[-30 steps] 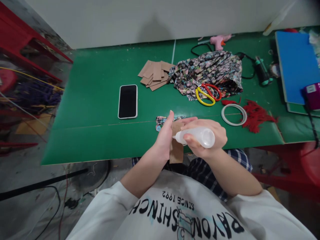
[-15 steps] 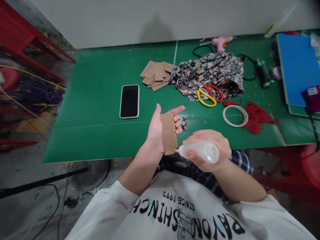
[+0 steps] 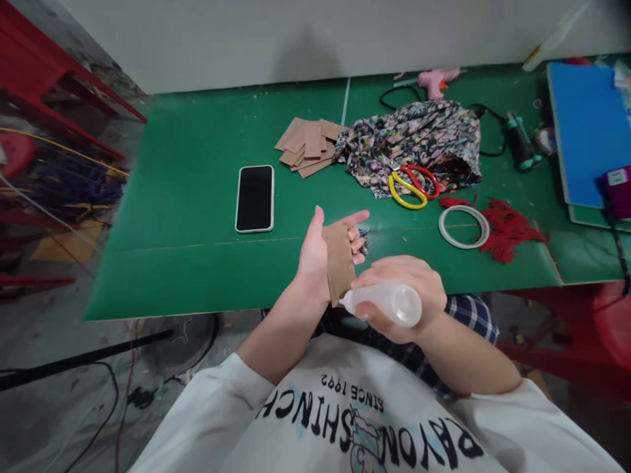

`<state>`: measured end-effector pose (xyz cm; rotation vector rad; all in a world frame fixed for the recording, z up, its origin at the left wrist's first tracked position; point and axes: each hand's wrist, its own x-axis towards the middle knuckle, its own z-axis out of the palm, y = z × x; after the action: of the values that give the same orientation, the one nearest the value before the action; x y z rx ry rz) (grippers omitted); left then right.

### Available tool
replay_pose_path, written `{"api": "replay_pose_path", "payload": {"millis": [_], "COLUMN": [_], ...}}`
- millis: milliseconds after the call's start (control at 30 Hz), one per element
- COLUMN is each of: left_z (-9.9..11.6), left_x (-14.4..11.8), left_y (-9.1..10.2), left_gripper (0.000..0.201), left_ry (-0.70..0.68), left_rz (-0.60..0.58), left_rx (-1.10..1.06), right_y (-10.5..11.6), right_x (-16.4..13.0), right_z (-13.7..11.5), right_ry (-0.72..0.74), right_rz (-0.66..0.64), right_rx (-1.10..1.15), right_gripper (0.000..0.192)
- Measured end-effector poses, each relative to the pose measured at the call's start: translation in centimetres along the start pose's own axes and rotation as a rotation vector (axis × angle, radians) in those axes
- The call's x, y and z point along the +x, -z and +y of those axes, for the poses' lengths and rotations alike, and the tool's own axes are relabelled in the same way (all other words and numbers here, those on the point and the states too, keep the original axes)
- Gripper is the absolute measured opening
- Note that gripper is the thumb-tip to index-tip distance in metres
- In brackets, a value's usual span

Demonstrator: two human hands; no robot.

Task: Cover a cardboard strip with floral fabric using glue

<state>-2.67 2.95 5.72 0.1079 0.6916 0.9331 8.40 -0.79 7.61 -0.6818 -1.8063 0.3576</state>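
A rectangular piece of cardboard (image 3: 339,263) lies across the palm of my left hand (image 3: 315,256), its fingers curled at the far edge and the index finger stretched out. My right hand (image 3: 424,289) is wrapped round a translucent glue bottle (image 3: 389,302). The bottle is tipped, its nozzle at the near end of the cardboard. Just past my left fingertips a small scrap of patterned fabric (image 3: 364,240) rests on the green table (image 3: 187,276). Farther back are a stack of cardboard pieces (image 3: 312,140) and a floral cloth (image 3: 419,141), with red-and-yellow-handled scissors (image 3: 411,187) on it.
A smartphone (image 3: 255,198) lies left of my hands. To the right are a white ring (image 3: 463,227), red fibres (image 3: 510,230), a black-and-teal tool (image 3: 521,146) and a blue folder (image 3: 589,131). A pink glue gun (image 3: 434,83) sits by the wall.
The bottle's nozzle has shifted left along the near end of the cardboard. My left hand, with the cardboard, has moved slightly right.
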Motion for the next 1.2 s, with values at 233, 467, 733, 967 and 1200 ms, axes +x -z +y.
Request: {"api": "replay_pose_path", "payload": {"millis": [233, 467, 733, 967, 1200], "left_z": [-0.8, -1.0, -1.2, -2.0, -2.2], "left_x": [0.0, 0.1, -0.3, -1.0, -1.1], "left_y": [0.1, 0.2, 0.1, -0.4, -0.3], "left_gripper": [0.064, 0.064, 0.063, 0.058, 0.061], "left_ry": [0.05, 0.052, 0.103, 0.148, 0.119], "left_rz": [-0.039, -0.039, -0.057, -0.008, 0.011], "left_rx": [0.003, -0.001, 0.046, 0.07, 0.143], "right_y": [0.2, 0.6, 1.3, 1.4, 1.4], "right_x": [0.1, -0.1, 0.0, 0.8, 0.7], "right_z": [1.1, 0.3, 1.6, 2.3, 1.7], "right_ry": [-0.03, -0.018, -0.011, 0.016, 0.063], "right_rz": [0.071, -0.041, 0.051, 0.105, 0.06], "right_rx": [-0.033, -0.012, -0.122, -0.175, -0.195], "right_gripper": [0.016, 0.016, 0.018, 0.011, 0.011]}}
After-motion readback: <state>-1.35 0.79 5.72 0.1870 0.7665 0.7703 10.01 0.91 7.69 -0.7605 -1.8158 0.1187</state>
